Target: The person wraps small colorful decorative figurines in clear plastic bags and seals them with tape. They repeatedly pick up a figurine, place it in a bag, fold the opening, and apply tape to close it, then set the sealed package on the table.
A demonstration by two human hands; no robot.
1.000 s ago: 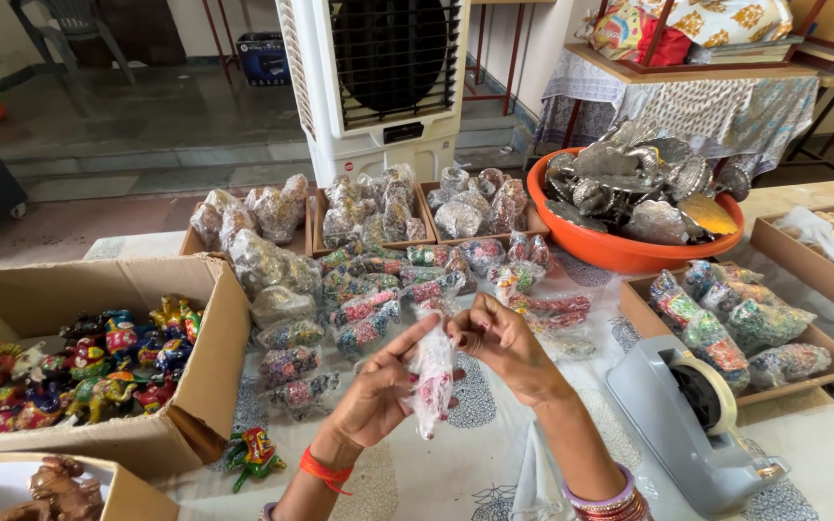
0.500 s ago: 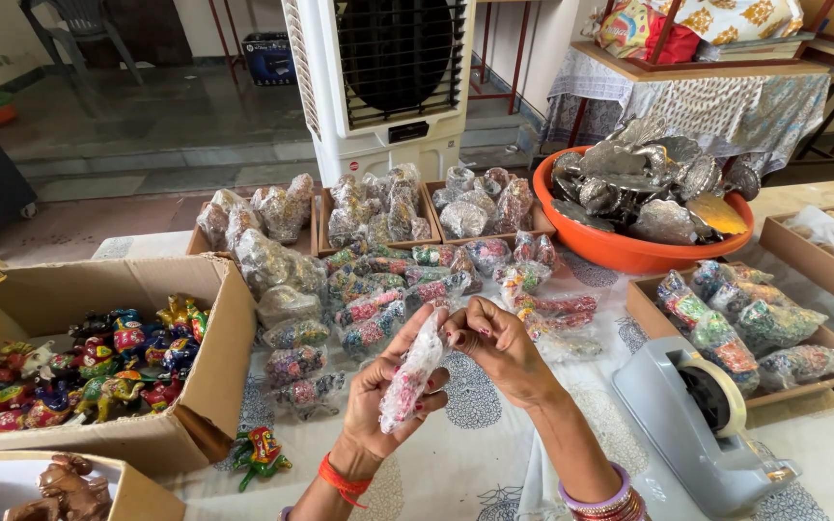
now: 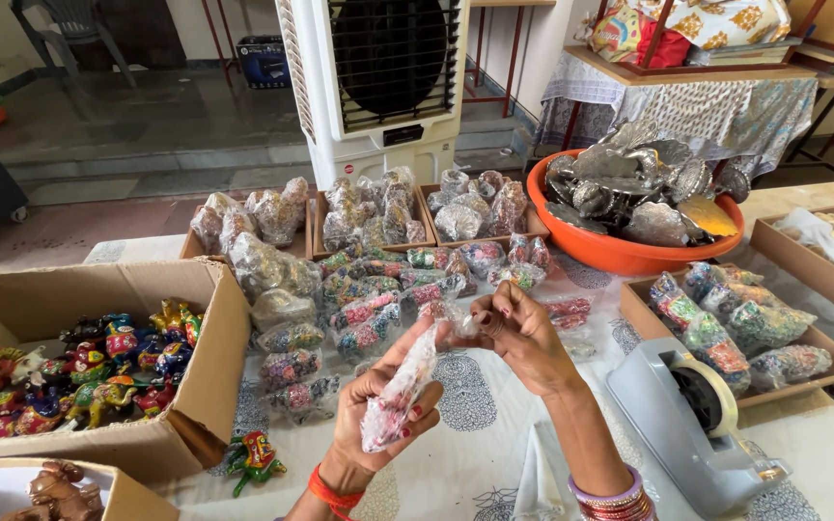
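Printed tablecloth (image 3: 475, 405) w/ packed pouches all over, tape dispenser (image 3: 697, 425) at right. Step, by my read: closing a clear pouch (image 3: 400, 391) of small figurines, held above cloth mid-table. Left hand (image 3: 378, 405) clenched round pouch body; right hand (image 3: 518, 333) pinches the open top, fingers tight. Next move prob needs a twist/fold held firm, tape within reach.
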